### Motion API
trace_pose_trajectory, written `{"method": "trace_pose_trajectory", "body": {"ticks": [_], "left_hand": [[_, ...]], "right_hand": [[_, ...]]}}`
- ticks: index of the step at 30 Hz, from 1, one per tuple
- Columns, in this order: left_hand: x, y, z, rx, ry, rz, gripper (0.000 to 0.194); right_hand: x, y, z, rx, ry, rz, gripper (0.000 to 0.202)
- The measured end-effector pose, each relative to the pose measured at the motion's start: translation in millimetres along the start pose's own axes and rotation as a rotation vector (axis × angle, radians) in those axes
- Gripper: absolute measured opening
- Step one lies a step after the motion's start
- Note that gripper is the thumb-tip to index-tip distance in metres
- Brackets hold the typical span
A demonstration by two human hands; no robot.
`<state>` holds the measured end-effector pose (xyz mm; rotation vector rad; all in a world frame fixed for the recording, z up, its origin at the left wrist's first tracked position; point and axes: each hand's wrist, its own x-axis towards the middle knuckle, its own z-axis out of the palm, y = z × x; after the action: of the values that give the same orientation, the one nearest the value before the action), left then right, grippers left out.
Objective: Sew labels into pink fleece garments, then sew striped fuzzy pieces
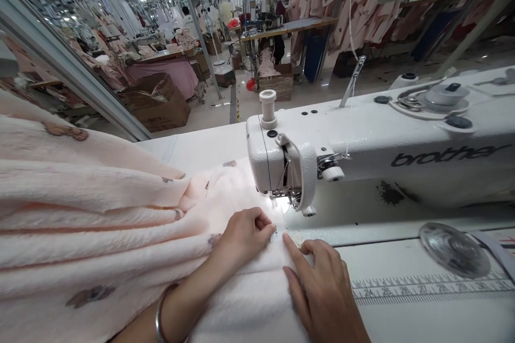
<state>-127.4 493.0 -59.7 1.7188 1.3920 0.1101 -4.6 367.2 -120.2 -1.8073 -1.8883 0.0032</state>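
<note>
Pale pink plush fabric (249, 295) with brown printed figures lies under both hands and reaches up to the needle area of a white sewing machine (269, 155). My left hand (245, 233) rests on it just in front of the presser foot. Its thumb and curled fingers pinch a small white label (276, 235) with dark marks. My right hand (322, 284) lies at the fabric's right edge, fingers apart, with the index fingertip close beside the label. Nothing shows within its grasp. The presser foot and needle are partly hidden by the machine's guard and bright light.
Bunched fabric fills the left side. A clear round dish (454, 249) stands on the right, near a ruler scale (426, 289) along the table. A cardboard box (159, 102) sits on the floor beyond. Other workstations and hanging pink garments (372, 21) stand behind.
</note>
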Motion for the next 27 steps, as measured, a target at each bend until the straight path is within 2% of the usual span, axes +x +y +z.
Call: {"method": "trace_pose_trajectory", "body": {"ticks": [11, 18, 20, 23, 27], "left_hand": [[0, 0, -0.5, -0.006, -0.005, -0.007, 0.014], [0, -2, 1.0, 0.095, 0.018, 0.041, 0.015], [-7, -4, -1.7, 0.197, 0.07, 0.117, 0.014], [-25, -9, -9.0, 0.386, 0.132, 0.316, 0.02], [-44, -19, -14.8, 0.564, 0.04, 0.63, 0.032]], "right_hand": [[2, -2, -1, -0.03, 0.038, -0.009, 0.038], [2, -3, -1, -0.054, 0.052, -0.039, 0.037], [2, -3, -2, -0.052, 0.066, -0.05, 0.037], [1, -2, -1, -0.045, 0.077, -0.049, 0.037], [-1, -2, 2, -0.031, 0.095, -0.032, 0.037]]}}
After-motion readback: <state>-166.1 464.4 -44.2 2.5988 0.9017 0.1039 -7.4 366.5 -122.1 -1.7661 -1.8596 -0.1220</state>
